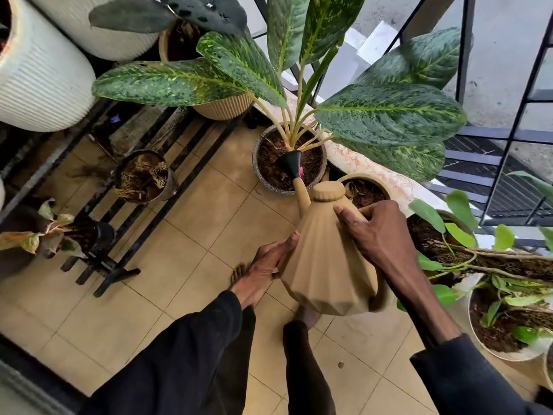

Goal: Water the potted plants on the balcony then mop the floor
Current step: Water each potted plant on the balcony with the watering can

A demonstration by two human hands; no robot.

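Tipping the watering can (323,265) forward, I am keeping its black rose (290,163) low over the soil (269,157) of the grey speckled pot (256,163), which is sitting on the floor (185,235) near the edge that runs under the railing (466,55). My right grip (380,235) is curling round the top of the handle (381,298), thumb pressing on the can's shoulder. My left grip (263,265) is lying spread against the lower side, propping the weight without clasping it. To be doing this well, I judge I should be lifting the base slowly with the left, holding the rose inside the rim and clear of the stems (291,127), so nothing is spilling onto the floor I am mopping afterwards. Counting now: one can, one rose, two grips working, one metal rack (167,151) along the far left edge of the floor, and I am making out at least ten pots, a few of them cut off at the right.
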